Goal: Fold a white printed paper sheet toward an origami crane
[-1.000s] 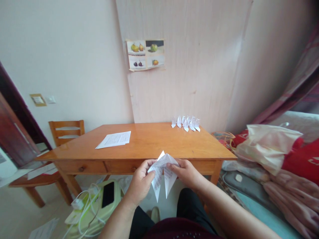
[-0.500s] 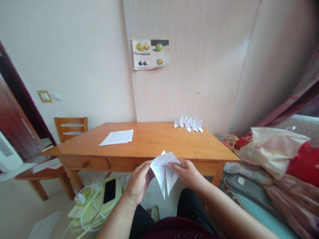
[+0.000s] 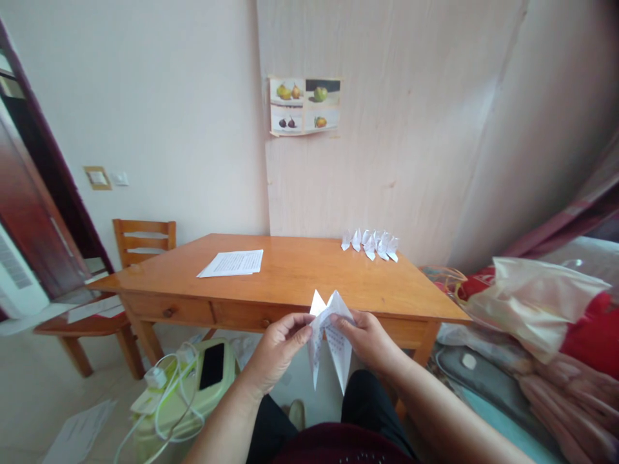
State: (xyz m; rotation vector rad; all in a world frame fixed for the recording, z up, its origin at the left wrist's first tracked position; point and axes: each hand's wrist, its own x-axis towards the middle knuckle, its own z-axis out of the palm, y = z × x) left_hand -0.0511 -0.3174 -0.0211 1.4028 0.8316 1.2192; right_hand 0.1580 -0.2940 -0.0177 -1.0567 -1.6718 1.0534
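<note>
A folded sheet of white paper with writing [image 3: 342, 341] is between my hands, in front of the table's near edge. Two long points of it hang down, spread apart, and two shorter points stick up. My left hand [image 3: 278, 351] pinches its left side between thumb and fingers. On the right side my right hand [image 3: 372, 338] grips it, thumb in front. Several small folded paper pieces [image 3: 370, 245] stand grouped at the table's back right. A stack of written sheets [image 3: 232, 263] lies on the table's left part.
The wooden table [image 3: 290, 270] has drawers facing me. A chair [image 3: 145, 241] stands at left. A green container [image 3: 193, 399] with a phone [image 3: 211, 367] and white cables is below left. Bags [image 3: 532, 303] and cloth lie at right.
The paper's two lower points have moved farther apart, and its upper points stand more separated. My left thumb now presses on the paper's left side. The view has shifted slightly left.
</note>
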